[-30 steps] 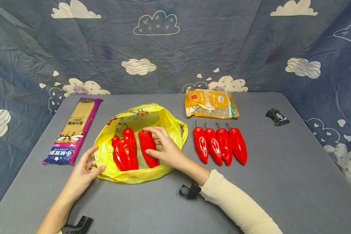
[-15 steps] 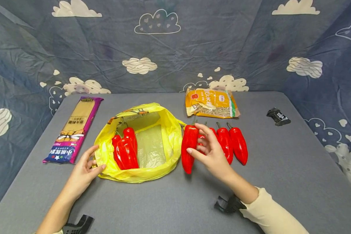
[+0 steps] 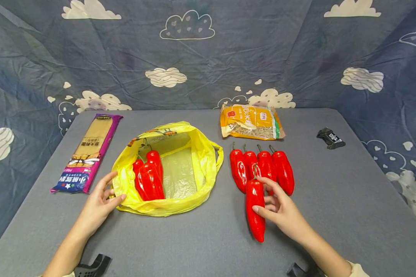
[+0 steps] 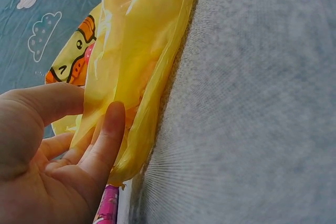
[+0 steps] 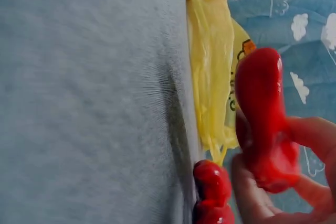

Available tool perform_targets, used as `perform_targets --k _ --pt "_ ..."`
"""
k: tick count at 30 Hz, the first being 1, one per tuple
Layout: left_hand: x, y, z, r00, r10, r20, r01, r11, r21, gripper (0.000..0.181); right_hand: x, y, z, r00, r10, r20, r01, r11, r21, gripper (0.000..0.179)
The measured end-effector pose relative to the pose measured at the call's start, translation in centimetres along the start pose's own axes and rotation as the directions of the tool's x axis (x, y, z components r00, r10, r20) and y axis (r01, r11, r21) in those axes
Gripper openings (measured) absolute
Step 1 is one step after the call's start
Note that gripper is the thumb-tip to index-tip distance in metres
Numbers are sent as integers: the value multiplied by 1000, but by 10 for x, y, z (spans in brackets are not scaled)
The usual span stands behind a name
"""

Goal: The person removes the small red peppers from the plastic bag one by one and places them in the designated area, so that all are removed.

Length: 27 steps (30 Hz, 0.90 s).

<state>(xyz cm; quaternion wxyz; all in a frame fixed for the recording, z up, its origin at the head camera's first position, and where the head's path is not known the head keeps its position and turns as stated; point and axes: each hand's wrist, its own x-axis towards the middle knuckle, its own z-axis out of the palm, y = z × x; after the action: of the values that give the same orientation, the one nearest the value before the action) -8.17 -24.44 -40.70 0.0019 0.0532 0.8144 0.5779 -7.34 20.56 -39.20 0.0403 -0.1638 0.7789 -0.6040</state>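
My right hand point(image 3: 286, 213) grips a glossy red pepper point(image 3: 254, 215) with a green stem between thumb and fingers. In the head view it is in front of a row of several red peppers point(image 3: 237, 169). The right wrist view has the held pepper point(image 5: 262, 114) above the table, close to other peppers point(image 5: 212, 187). At left, my left hand point(image 3: 98, 204) pinches the side of a yellow plastic bag point(image 3: 159, 209), whose mouth gapes wide. Three red peppers point(image 3: 150, 181) lie in its left part. In the left wrist view, thin yellow film is between the left hand's point(image 4: 63, 145) fingers and thumb.
A purple packet of pasta point(image 3: 86, 154) lies left of the bag. Behind the pepper row is an orange packet point(image 3: 251, 123) with a clear window. A small black wrapped packet point(image 3: 331, 138) is at far right. Cloud-patterned cloth point(image 3: 249, 57) hangs behind the grey table point(image 3: 194, 246).
My right hand has lifted one pepper out of the bag and carried it right and nearer, in front of the pepper row. My left hand stays at the bag's left side.
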Motion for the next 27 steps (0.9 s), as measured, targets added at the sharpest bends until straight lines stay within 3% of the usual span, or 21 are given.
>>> perform_targets --k 4,8,20,27 --pt "0 0 0 1000 3 -3 -3 1000 1 67 -6 5 -3 993 105 46 -104 995 -11 67" --pt "0 0 1 1000 6 -5 -6 1000 -2 67 -7 8 -4 986 154 62 -152 988 -24 66" --pt "-2 0 0 1000 -6 -2 6 1000 10 69 -4 11 0 991 130 38 -123 983 -133 65" --pt "-1 2 1 1000 -5 -3 5 1000 6 68 -2 11 0 998 69 -4 -66 944 -323 64"
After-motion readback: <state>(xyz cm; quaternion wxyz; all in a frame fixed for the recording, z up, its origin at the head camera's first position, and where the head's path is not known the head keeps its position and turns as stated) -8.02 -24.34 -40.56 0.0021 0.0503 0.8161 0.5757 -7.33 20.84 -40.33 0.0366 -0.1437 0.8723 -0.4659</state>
